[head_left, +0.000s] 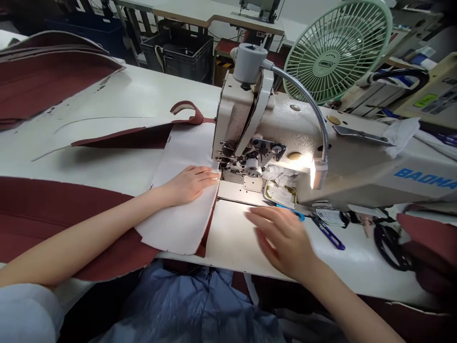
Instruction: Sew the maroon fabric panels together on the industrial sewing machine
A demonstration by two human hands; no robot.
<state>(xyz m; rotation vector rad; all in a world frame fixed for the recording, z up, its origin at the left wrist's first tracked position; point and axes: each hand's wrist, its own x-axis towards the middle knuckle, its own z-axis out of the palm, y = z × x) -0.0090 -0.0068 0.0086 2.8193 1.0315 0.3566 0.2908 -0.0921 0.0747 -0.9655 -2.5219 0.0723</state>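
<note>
My left hand (189, 183) lies flat, fingers stretched out, on a white fabric panel (178, 224) with a dark red underside. Its fingertips reach toward the needle area (226, 164) of the cream sewing machine (271, 143). My right hand (282, 238) hovers over the white table to the right of the panel, fingers spread and blurred by motion, holding nothing that I can see. Just beyond its fingers lie small blue-handled snips (298, 215).
Dark red fabric pieces lie at the left (43, 209), at the back left (39, 76) and at the right edge (428, 252). Purple-handled scissors (330, 234) rest by the machine. A gooseneck lamp (316, 174) shines on the bed. A green fan (337, 47) stands behind.
</note>
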